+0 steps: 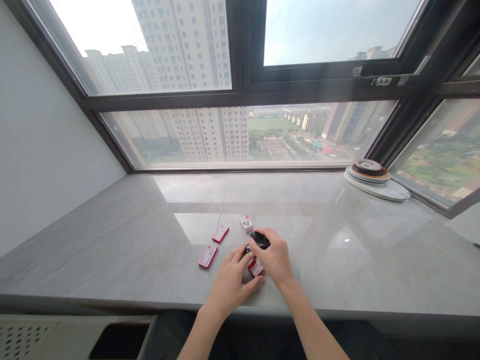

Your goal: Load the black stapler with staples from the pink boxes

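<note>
My right hand (275,255) is closed around a glossy black object that looks like a stapler (261,240), just above the worktop. A small metallic part shows at its left end. Curled fingers of my left hand (234,277) meet that end, and the left thumb reaches out apart from them. Under and between my hands lies a red-and-white small box (255,268), partly covered by fingers. Behind the hands stands a white box (246,223) with a printed picture. Two flat red-and-white boxes (220,233) (208,256) lie to the left.
The grey marble-look worktop (112,250) runs below a dark-framed window (240,97). A stack of round plates or mats (375,179) sits in the far right corner. At the near side is the worktop's edge, with a white perforated panel (28,335) below left.
</note>
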Demonstrator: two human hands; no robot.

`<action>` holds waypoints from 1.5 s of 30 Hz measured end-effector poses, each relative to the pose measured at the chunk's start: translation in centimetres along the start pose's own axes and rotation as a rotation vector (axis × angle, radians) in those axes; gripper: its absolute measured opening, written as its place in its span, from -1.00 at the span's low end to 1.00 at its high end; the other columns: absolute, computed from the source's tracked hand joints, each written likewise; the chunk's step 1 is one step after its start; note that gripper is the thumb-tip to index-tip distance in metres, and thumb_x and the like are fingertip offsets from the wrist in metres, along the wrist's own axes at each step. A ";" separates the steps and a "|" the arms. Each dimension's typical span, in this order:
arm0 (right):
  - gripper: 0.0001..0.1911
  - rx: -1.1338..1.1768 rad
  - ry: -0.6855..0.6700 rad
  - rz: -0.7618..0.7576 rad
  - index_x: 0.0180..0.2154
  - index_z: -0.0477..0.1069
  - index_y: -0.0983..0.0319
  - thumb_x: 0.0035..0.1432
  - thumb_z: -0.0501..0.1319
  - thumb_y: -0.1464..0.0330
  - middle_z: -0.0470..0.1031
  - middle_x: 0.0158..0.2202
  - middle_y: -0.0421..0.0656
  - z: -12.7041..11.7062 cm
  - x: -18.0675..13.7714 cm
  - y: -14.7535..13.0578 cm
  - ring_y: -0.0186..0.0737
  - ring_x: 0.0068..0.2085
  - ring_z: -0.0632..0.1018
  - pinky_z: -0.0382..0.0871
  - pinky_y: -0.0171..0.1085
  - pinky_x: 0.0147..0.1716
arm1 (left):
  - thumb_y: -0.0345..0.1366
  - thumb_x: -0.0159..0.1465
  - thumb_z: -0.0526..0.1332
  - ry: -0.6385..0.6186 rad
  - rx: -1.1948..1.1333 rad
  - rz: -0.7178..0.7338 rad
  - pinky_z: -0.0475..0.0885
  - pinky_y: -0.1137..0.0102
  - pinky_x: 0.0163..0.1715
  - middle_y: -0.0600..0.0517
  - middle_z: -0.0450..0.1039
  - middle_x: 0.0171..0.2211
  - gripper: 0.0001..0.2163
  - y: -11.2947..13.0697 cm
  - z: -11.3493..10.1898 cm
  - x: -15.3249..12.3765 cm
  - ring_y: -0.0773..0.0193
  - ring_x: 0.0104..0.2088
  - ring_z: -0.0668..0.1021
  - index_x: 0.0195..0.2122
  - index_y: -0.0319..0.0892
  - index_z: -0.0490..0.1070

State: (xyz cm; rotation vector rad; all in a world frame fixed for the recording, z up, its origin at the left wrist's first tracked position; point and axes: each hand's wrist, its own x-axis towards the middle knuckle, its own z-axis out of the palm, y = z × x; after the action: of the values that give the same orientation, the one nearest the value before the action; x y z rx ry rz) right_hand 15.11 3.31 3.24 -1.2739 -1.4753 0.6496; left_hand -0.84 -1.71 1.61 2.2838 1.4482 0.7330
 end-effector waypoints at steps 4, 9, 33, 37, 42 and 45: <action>-0.57 0.441 0.243 0.261 -0.04 0.48 0.23 0.28 0.18 0.04 0.61 -0.02 0.03 -3.0 1.1 2.4 -0.02 0.00 0.60 0.52 -0.14 -0.10 | -0.13 0.26 0.36 0.010 0.021 -0.023 0.29 0.02 0.31 0.03 0.16 0.42 -0.44 -0.2 0.2 0.1 -0.04 0.36 0.30 0.30 0.16 0.32; -0.64 0.695 0.266 0.560 -0.12 0.43 0.18 0.27 0.17 0.04 0.60 -0.03 0.01 -8.3 0.1 6.5 0.03 0.00 0.64 0.62 -0.05 -0.17 | -0.20 0.23 0.36 0.043 -0.019 -0.054 0.32 0.04 0.30 0.01 0.20 0.40 -0.48 -0.1 0.1 -0.1 -0.02 0.34 0.34 0.22 0.09 0.35; -0.73 -0.192 -0.228 0.306 -0.29 0.52 0.14 0.20 0.25 0.09 0.34 -0.67 -0.30 -7.6 -2.4 3.3 -0.26 -0.61 0.32 0.03 -0.30 -0.57 | -0.27 0.24 0.33 0.054 -0.091 -0.076 0.33 0.12 0.32 0.05 0.22 0.39 -0.59 -0.4 0.2 -0.2 0.04 0.35 0.34 0.12 0.07 0.42; -0.67 -0.109 -0.294 0.212 -0.11 0.56 0.14 0.26 0.19 0.10 0.38 -0.64 -0.28 -5.1 -1.4 2.1 -0.23 -0.56 0.39 0.12 -0.30 -0.53 | -0.27 0.25 0.31 0.064 -0.071 -0.065 0.33 0.12 0.31 0.04 0.23 0.38 -0.55 -0.4 0.3 -0.3 0.04 0.34 0.36 0.18 0.07 0.38; -0.60 0.212 -0.403 0.451 -0.11 0.49 0.21 0.26 0.19 0.03 0.35 -0.63 -0.33 -2.1 -0.8 2.3 -0.33 -0.62 0.30 0.18 -0.35 -0.58 | -0.27 0.25 0.31 0.056 -0.065 -0.069 0.33 0.14 0.31 0.05 0.26 0.37 -0.54 -0.5 0.3 -0.3 0.06 0.33 0.36 0.19 0.08 0.38; -0.61 0.279 -0.359 0.456 -0.12 0.44 0.23 0.22 0.25 0.06 0.40 -0.61 -0.32 -1.0 -0.7 2.2 -0.35 -0.61 0.31 0.18 -0.38 -0.58 | -0.27 0.25 0.31 0.051 -0.070 -0.065 0.32 0.12 0.31 0.05 0.26 0.36 -0.53 -0.5 0.3 -0.2 0.05 0.34 0.34 0.20 0.10 0.37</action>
State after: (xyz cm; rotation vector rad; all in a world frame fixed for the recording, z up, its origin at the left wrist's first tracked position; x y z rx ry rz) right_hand 16.81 3.04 1.34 -1.3255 -1.3147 1.3956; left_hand -1.10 -1.69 1.07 2.1706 1.4877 0.8153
